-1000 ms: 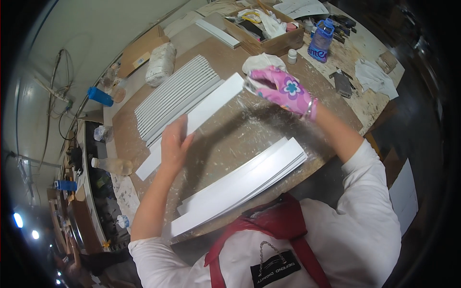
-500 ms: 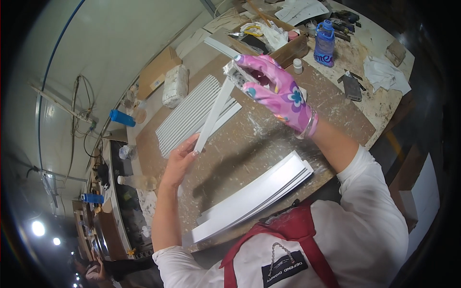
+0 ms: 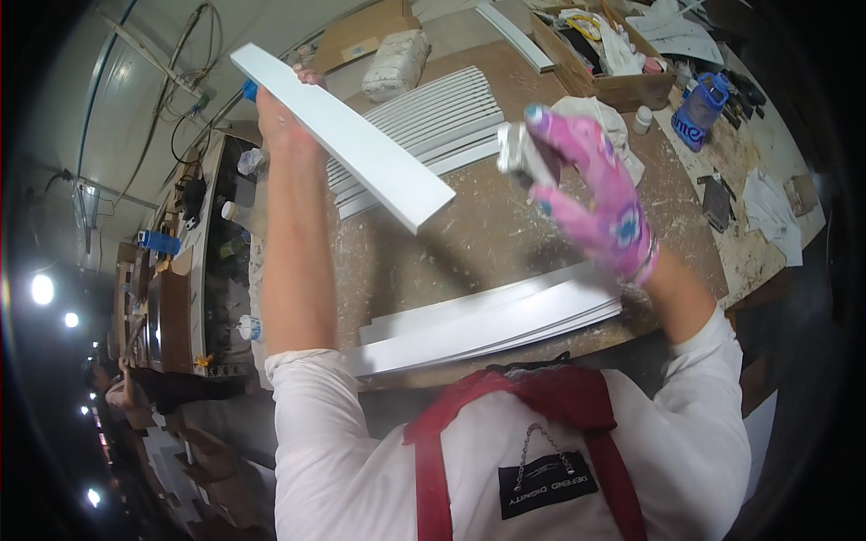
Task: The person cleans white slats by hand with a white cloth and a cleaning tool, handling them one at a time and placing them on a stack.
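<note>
My bare left hand (image 3: 287, 122) grips a long, flat white strip (image 3: 347, 131) by its edge, raised at a slant over the workbench. In my right hand (image 3: 603, 203), which wears a pink flowered glove, is a small whitish block (image 3: 523, 155) with a rough, crusted look. Block and strip are apart. Beneath the raised strip, narrow white strips (image 3: 442, 108) lie side by side and are partly hidden. Wider white boards (image 3: 505, 311) are stacked along the bench's near edge.
On the brown bench (image 3: 505, 216) stand a wrapped whitish bundle (image 3: 397, 65), a cardboard box of tools and cloths (image 3: 645, 88), a small white bottle (image 3: 642, 120) and a blue water bottle (image 3: 699, 113). A crumpled cloth (image 3: 622, 149) lies behind my right hand. Another person (image 3: 149, 388) is far left.
My left hand has lifted the strip up and left, turning its broad face into view. My right hand with the block has moved away from it, rightward. The head view has shifted.
</note>
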Demonstrator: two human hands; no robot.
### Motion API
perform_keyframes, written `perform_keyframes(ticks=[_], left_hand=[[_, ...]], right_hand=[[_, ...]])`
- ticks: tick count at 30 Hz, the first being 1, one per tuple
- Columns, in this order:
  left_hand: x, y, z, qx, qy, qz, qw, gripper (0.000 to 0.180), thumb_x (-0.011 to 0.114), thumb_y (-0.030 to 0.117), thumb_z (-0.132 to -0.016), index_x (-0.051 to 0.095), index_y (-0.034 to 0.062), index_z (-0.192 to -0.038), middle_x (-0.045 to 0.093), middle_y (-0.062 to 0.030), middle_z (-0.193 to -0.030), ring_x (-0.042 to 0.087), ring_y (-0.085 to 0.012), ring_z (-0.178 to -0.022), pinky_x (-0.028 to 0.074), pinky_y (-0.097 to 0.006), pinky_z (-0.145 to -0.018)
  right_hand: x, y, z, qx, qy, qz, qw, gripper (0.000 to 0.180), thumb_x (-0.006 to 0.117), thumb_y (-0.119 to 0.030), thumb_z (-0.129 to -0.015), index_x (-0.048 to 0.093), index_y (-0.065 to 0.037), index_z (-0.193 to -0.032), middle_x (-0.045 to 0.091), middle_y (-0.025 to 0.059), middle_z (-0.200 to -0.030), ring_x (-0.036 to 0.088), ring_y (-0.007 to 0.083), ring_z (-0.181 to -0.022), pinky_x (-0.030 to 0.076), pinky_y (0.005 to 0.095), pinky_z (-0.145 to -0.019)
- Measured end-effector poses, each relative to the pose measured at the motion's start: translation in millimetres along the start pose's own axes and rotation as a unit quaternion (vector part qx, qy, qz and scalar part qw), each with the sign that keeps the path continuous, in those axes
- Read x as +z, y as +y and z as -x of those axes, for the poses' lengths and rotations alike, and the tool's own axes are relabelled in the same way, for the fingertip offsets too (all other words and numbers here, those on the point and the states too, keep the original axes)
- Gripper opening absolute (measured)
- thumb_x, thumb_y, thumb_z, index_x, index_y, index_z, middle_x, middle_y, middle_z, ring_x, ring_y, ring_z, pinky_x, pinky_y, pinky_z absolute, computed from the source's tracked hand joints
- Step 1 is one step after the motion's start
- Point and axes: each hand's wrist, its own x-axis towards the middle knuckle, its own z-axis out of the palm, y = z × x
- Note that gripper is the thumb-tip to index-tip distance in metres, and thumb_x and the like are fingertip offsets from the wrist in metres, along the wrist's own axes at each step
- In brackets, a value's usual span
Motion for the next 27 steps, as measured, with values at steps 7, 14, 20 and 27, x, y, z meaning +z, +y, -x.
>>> perform_keyframes(ticks=[7, 14, 20, 27], left_hand=[[-8.7, -35.8, -0.8, 0.098, 0.104, -0.002, 0.990, 0.017, 0.042, 0.016, -0.090, 0.042, 0.0022, -0.080, 0.046, -0.0095, -0.070, 0.046, -0.0195, -0.059, 0.045, -0.029, -0.056], [-33.0, -8.6, 1.5, 0.005, 0.066, 0.063, 0.996, 0.017, 0.039, 0.018, -0.088, 0.039, 0.0012, -0.082, 0.043, -0.0101, -0.070, 0.045, -0.0192, -0.058, 0.045, -0.029, -0.055], [-39.3, -18.6, 9.9, -0.013, 0.162, 0.112, 0.980, 0.051, 0.030, 0.055, -0.095, 0.034, 0.0064, -0.110, 0.047, -0.0112, -0.079, 0.053, -0.0235, -0.065, 0.046, -0.038, -0.054], [-33.3, -60.7, 21.5, 0.001, 0.217, 0.217, 0.952, 0.048, 0.037, 0.044, -0.096, 0.035, -0.0027, -0.106, 0.046, -0.0116, -0.077, 0.052, -0.0218, -0.065, 0.058, -0.035, -0.063]], right_hand=[[14.9, -37.9, 4.9, -0.133, -0.024, 0.054, 0.989, 0.047, 0.069, -0.021, -0.077, 0.054, -0.002, -0.117, 0.048, 0.0154, -0.108, 0.052, 0.0291, -0.099, 0.047, 0.0364, -0.083], [7.4, 32.5, -1.4, -0.152, 0.007, 0.287, 0.946, 0.052, 0.068, -0.018, -0.078, 0.051, -0.002, -0.124, 0.050, 0.0172, -0.110, 0.054, 0.0284, -0.096, 0.047, 0.0344, -0.082], [13.9, -21.2, 9.3, -0.109, 0.048, 0.107, 0.987, 0.051, 0.066, -0.016, -0.079, 0.051, -0.004, -0.126, 0.050, 0.0173, -0.112, 0.050, 0.0303, -0.105, 0.045, 0.0376, -0.088], [21.4, -53.8, -6.1, -0.116, 0.143, 0.049, 0.982, 0.058, 0.070, -0.016, -0.076, 0.048, -0.002, -0.127, 0.048, 0.0167, -0.114, 0.050, 0.0309, -0.100, 0.044, 0.0383, -0.086]])
